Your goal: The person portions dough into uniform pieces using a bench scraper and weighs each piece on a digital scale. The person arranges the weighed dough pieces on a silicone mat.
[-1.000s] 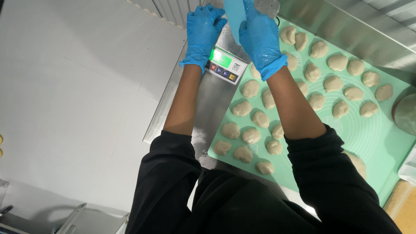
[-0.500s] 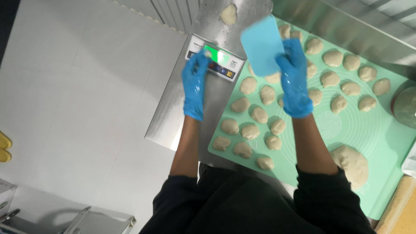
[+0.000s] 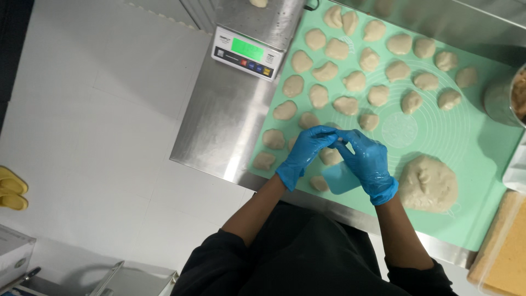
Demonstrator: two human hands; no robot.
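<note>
Both hands are now drawn back from the scale (image 3: 247, 50) — left hand (image 3: 304, 153) and right hand (image 3: 368, 163) fingertips pressed together, pinching a small dough bit between them above the blue scraper (image 3: 338, 178) on the mat (image 3: 449, 131).

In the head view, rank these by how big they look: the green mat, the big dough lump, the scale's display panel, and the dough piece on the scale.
Largest to smallest:
1. Green mat
2. Big dough lump
3. Scale's display panel, close to the lump, so that order is unsure
4. Dough piece on the scale, cut off by the frame edge
</note>
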